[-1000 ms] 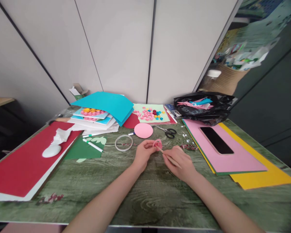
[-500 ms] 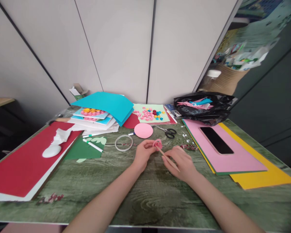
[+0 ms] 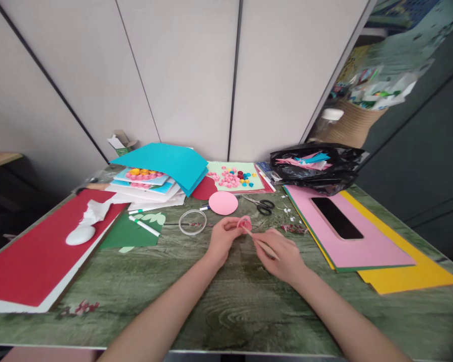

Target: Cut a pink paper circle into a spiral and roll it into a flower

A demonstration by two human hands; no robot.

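Between the fingertips of my left hand (image 3: 223,240) is a small pink paper coil (image 3: 245,222), pinched at its left side. My right hand (image 3: 281,254) grips a thin wooden stick (image 3: 266,246), whose far tip touches the coil. Just beyond my hands lies a pink paper oval (image 3: 223,202). Black-handled scissors (image 3: 265,206) lie to its right, with small white paper scraps near them. A roll of clear tape (image 3: 193,222) rests flat to the left of my left hand.
Left are red sheets (image 3: 41,251) with a white oval object (image 3: 80,234), green paper (image 3: 128,236) and a blue-topped stack (image 3: 162,161). Behind sits a pale sheet (image 3: 219,168) of colourful paper rolls. Right are a black bag (image 3: 320,176) and a phone (image 3: 336,217) on pink paper (image 3: 373,254).
My right hand has shifted slightly, and its fingers have moved along with the stick at the coil. My left hand stays in place with the coil.
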